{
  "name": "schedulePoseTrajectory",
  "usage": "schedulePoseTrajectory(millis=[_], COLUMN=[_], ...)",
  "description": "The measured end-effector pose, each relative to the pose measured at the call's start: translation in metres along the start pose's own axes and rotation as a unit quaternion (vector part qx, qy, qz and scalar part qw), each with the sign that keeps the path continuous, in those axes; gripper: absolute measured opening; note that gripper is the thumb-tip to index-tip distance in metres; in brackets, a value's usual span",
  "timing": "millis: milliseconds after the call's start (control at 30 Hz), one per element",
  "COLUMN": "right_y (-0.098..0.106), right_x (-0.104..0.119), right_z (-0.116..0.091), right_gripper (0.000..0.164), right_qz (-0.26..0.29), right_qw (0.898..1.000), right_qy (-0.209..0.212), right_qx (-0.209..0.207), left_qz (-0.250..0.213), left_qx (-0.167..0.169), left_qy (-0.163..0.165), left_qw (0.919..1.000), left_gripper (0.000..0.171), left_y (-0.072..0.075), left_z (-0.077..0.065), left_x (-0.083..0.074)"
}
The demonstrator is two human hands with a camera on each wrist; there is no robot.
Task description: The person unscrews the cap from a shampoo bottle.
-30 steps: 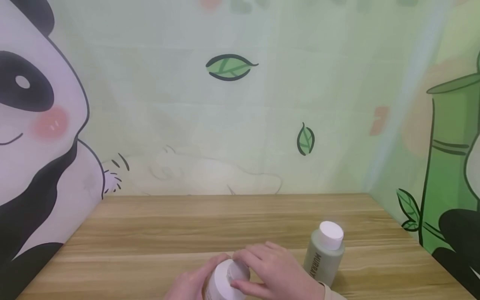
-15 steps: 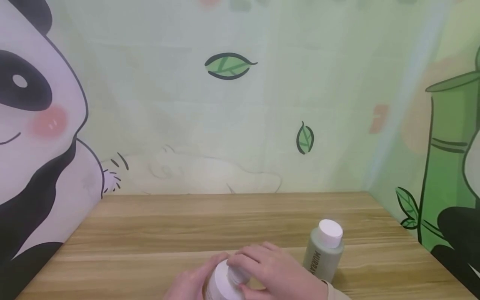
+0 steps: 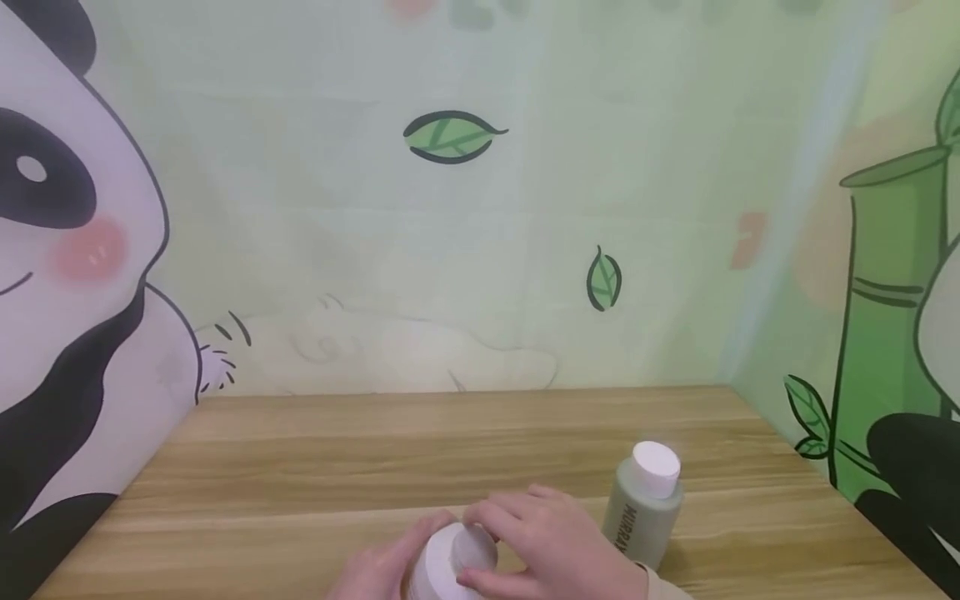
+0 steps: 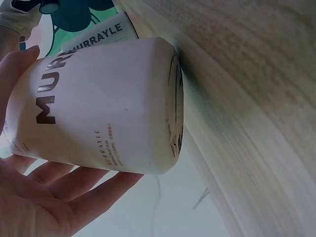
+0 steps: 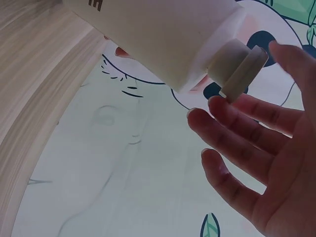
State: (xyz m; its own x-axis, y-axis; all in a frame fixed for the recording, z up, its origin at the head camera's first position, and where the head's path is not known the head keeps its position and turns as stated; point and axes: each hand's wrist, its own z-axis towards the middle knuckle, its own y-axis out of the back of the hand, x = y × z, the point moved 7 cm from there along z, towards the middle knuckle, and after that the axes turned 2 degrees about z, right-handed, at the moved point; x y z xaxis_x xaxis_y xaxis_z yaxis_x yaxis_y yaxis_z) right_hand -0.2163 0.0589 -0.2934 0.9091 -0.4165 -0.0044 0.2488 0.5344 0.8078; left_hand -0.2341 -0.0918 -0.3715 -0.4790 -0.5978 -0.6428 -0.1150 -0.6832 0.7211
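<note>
My left hand grips a white bottle lettered in dark print, thumb on one side and fingers along the other in the left wrist view. At its top is a white round cap, and my right hand holds the cap's rim between thumb and fingertips. The right wrist view has the thumb at one edge of the cap and fingertips at the opposite edge; the other fingers are spread. The bottle's base is close to the table; whether it touches I cannot tell.
A grey-green bottle with a white cap stands upright on the wooden table, just right of my right hand. Behind the table hangs a pale green backdrop printed with pandas, leaves and bamboo.
My right fingers have turned about the cap and come back to about where they were a second ago. My left hand keeps its hold on the bottle. The head view has shifted slightly.
</note>
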Motion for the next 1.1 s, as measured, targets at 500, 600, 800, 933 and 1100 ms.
schedulePoseTrajectory(millis=[500, 600, 800, 933, 1100], right_y=[0.0028, 0.0010, -0.0015, -0.0033, -0.0055], right_x=[0.0084, 0.0052, 0.0002, 0.0021, 0.0043], right_z=[0.0034, 0.0025, 0.0013, 0.0019, 0.0014], right_gripper=[0.044, 0.050, 0.043, 0.034, 0.029], right_qz=[0.002, 0.009, -0.005, -0.020, -0.033], right_qw=[0.998, 0.999, 1.000, 1.000, 0.999], right_qy=[0.055, 0.030, -0.004, 0.003, 0.013], right_qx=[0.021, 0.032, 0.015, 0.011, 0.020], left_qz=[0.009, 0.003, 0.017, 0.030, 0.027], left_qx=[-0.017, -0.012, -0.014, -0.018, -0.013], left_qy=[-0.006, -0.003, -0.002, 0.000, -0.004], left_qw=[0.9998, 0.9999, 0.9997, 0.9994, 0.9995], left_gripper=[0.077, 0.079, 0.081, 0.083, 0.079], left_y=[0.0023, 0.0024, 0.0014, 0.0019, 0.0019], left_z=[-0.0008, -0.0015, -0.0010, -0.0005, -0.0015], left_x=[-0.0004, 0.0010, 0.0021, 0.0042, 0.0029])
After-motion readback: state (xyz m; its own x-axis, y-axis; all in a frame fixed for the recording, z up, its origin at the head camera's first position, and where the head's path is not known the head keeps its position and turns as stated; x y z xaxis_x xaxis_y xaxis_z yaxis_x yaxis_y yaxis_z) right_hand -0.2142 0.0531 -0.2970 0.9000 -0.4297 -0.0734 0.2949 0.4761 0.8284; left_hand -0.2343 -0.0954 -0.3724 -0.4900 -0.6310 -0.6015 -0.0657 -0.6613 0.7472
